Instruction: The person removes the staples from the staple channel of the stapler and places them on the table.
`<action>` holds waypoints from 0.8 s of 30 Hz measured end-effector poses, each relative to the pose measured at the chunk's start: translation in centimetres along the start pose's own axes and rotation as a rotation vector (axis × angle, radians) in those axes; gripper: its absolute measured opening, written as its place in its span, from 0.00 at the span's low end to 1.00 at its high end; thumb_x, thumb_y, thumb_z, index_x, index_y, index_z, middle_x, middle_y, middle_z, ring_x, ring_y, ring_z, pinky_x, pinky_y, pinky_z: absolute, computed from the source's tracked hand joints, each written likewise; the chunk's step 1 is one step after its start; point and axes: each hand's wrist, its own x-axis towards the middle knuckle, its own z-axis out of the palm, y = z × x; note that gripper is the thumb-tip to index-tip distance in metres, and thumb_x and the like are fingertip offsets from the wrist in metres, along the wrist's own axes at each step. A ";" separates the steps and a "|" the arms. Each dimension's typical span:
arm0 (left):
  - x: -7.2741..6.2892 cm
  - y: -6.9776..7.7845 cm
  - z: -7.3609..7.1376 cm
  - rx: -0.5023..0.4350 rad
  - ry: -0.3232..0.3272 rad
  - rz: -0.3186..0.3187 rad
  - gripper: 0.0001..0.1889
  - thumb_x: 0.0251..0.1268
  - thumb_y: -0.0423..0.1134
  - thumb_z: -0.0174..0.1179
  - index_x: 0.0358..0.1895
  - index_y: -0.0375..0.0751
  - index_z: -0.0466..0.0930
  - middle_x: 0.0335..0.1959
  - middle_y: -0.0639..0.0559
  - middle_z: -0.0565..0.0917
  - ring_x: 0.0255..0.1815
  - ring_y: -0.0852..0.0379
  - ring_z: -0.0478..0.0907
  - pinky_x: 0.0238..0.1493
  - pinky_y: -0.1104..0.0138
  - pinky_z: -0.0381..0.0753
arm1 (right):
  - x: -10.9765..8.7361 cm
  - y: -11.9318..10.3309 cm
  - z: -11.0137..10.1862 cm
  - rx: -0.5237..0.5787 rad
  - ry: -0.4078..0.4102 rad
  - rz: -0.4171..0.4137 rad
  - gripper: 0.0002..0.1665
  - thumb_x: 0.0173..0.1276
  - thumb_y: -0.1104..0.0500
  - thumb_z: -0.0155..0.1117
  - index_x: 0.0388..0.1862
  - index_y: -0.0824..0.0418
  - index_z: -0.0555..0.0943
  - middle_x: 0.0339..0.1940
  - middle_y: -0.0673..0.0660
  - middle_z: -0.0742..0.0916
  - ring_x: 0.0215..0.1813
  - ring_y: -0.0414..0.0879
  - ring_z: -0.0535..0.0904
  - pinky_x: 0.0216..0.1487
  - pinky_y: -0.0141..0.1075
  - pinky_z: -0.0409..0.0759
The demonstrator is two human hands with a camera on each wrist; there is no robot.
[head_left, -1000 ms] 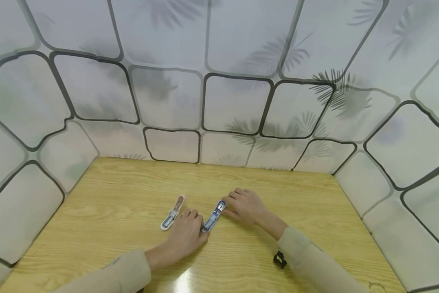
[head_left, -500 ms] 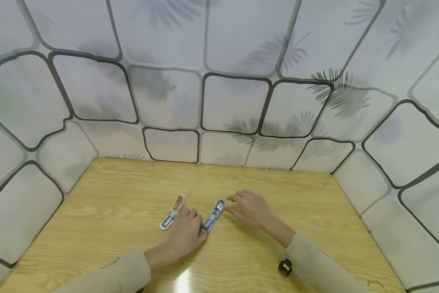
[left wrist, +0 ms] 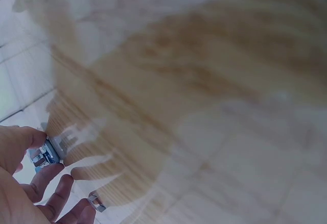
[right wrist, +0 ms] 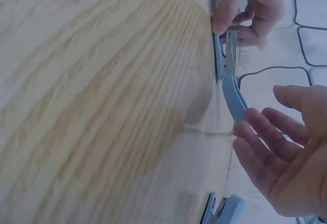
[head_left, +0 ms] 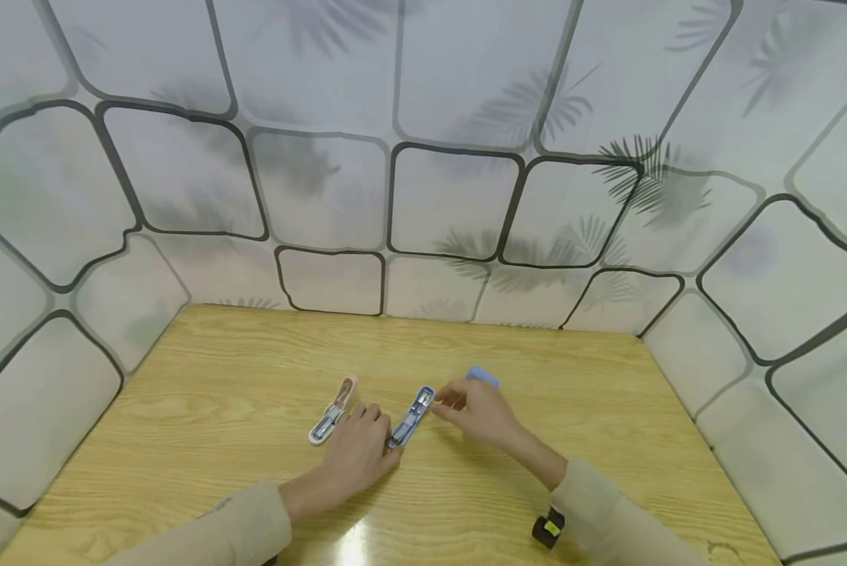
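An opened blue stapler (head_left: 412,415) lies slanted on the table, its metal magazine showing. My left hand (head_left: 358,446) grips its near end, thumb and a finger on either side in the left wrist view. At the far end is my right hand (head_left: 482,409), fingertips close to the stapler's raised blue handle (right wrist: 234,97). Those fingers are spread and loosely bent in the right wrist view. Just left of my left hand, a pink and white stapler (head_left: 333,410) lies opened too. Behind my right hand sits a second blue stapler (head_left: 483,376), partly hidden by it.
The wood-grain table (head_left: 254,354) is enclosed by patterned fabric walls (head_left: 335,189) at the back and both sides. A small black device with a yellow patch (head_left: 548,528) hangs by my right cuff.
My right hand has drawn slightly right and back from the stapler's far end, bringing the second blue stapler into view behind it. My left hand has stayed put on the stapler.
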 end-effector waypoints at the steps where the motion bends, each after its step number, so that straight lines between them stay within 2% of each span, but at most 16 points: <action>1: 0.0 0.0 0.0 -0.004 0.001 0.002 0.17 0.56 0.52 0.77 0.29 0.45 0.82 0.29 0.54 0.79 0.31 0.58 0.71 0.34 0.65 0.76 | 0.0 0.0 0.0 0.043 -0.009 0.025 0.10 0.73 0.53 0.72 0.44 0.58 0.90 0.35 0.50 0.92 0.35 0.39 0.84 0.37 0.28 0.82; 7: 0.0 0.0 0.1 -0.014 0.005 0.007 0.17 0.56 0.51 0.77 0.28 0.44 0.82 0.28 0.54 0.78 0.30 0.58 0.70 0.33 0.67 0.74 | 0.2 -0.1 0.4 0.293 -0.075 0.134 0.11 0.73 0.58 0.71 0.45 0.65 0.90 0.35 0.60 0.93 0.32 0.49 0.89 0.30 0.32 0.85; 11: 0.0 0.0 0.0 -0.024 -0.001 -0.001 0.17 0.56 0.51 0.77 0.28 0.44 0.81 0.28 0.54 0.78 0.31 0.58 0.69 0.33 0.66 0.73 | 0.4 -0.2 0.9 0.392 -0.124 0.192 0.12 0.73 0.59 0.70 0.47 0.68 0.89 0.36 0.64 0.93 0.34 0.51 0.91 0.32 0.37 0.89; 15: 0.1 0.0 0.1 -0.023 0.003 -0.001 0.17 0.56 0.51 0.77 0.28 0.45 0.81 0.28 0.54 0.78 0.31 0.58 0.69 0.33 0.66 0.73 | 0.5 -0.6 1.6 0.412 -0.137 0.204 0.12 0.74 0.60 0.70 0.46 0.69 0.89 0.36 0.64 0.93 0.34 0.51 0.92 0.33 0.38 0.90; 24: 0.0 -0.2 0.2 -0.014 -0.003 0.008 0.17 0.58 0.52 0.76 0.28 0.46 0.80 0.30 0.54 0.79 0.32 0.58 0.71 0.35 0.66 0.75 | 0.9 -1.6 3.2 0.414 -0.168 0.195 0.11 0.72 0.60 0.71 0.41 0.69 0.90 0.33 0.63 0.93 0.30 0.44 0.90 0.32 0.33 0.88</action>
